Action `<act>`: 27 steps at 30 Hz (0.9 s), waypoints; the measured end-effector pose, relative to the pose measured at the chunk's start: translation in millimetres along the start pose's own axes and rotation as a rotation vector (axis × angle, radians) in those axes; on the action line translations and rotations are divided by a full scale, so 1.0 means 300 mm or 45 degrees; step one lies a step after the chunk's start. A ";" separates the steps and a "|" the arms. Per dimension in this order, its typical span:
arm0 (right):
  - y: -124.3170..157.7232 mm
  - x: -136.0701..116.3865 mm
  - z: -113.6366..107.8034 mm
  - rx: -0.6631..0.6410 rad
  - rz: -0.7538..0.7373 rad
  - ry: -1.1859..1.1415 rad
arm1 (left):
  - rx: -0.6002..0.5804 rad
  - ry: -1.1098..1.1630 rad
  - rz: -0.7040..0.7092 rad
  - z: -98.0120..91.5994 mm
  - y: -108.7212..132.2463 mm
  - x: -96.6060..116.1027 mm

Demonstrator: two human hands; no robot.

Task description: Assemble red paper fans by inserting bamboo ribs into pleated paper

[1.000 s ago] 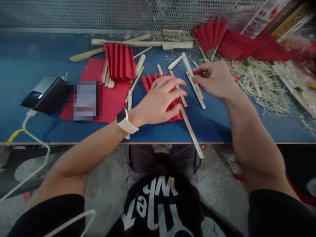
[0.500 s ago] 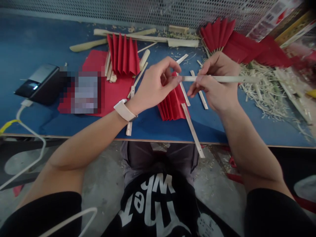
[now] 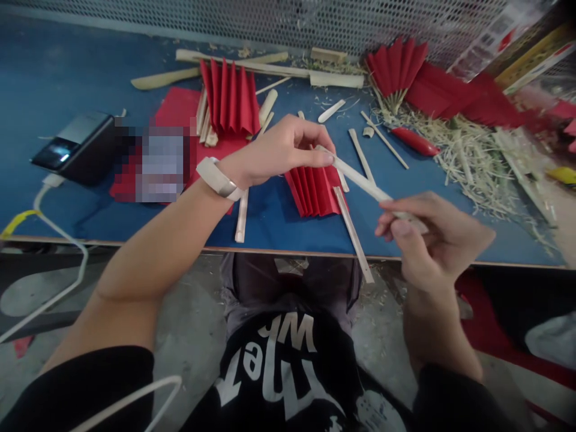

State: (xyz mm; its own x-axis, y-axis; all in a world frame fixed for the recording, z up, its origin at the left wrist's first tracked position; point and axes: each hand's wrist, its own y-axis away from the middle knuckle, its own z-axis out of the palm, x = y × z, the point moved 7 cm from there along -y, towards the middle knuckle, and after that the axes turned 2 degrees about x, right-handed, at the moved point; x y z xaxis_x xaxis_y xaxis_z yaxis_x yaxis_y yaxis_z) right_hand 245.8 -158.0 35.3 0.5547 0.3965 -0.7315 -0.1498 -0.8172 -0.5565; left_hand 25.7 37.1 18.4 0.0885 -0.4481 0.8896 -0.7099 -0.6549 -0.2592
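A flat, pale bamboo strip (image 3: 360, 180) slants down to the right between my two hands. My left hand (image 3: 292, 147) pinches its upper end between thumb and fingers. Around its lower end are the closed fingers of my right hand (image 3: 436, 240). Beneath the left hand lies a pleated red paper (image 3: 312, 189), partly hidden by it. Beside the pleats a bamboo strip with small holes (image 3: 353, 234) juts over the table's front edge. Another strip (image 3: 361, 157) rests on the blue table, right of the pleats.
A second pleated red paper (image 3: 230, 99) sits on bamboo pieces at the back left, near a blurred phone (image 3: 162, 165). A black device (image 3: 74, 150) with a cable stands far left. Bamboo shavings (image 3: 472, 159), a red-handled tool (image 3: 414, 141) and a red fan (image 3: 396, 72) lie right.
My right hand has moved down and right, to the strip's far end. The strip has gone from level to slanting. The red-handled tool has come into view.
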 end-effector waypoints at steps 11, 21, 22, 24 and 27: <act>0.359 -0.130 0.162 -0.028 0.014 0.088 | -0.251 -0.356 0.105 0.063 0.020 0.020; 0.505 -0.039 0.171 0.356 0.233 0.002 | -0.221 -0.622 0.134 0.082 0.029 -0.011; 0.516 -0.028 0.174 0.391 0.239 -0.023 | -0.219 -0.659 0.118 0.087 0.029 -0.010; 0.536 -0.012 0.185 0.450 0.221 -0.059 | -0.219 -0.723 0.082 0.097 0.030 -0.009; 0.557 0.001 0.202 0.522 0.192 -0.095 | -0.211 -0.771 0.050 0.108 0.033 -0.001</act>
State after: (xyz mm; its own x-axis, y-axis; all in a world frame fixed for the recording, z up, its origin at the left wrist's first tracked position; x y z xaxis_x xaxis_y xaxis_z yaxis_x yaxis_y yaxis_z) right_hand 171.5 -269.3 -81.8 0.4432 0.3269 -0.8347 -0.5454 -0.6407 -0.5405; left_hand 41.3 11.0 3.2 0.4057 -0.7670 0.4971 -0.8153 -0.5496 -0.1826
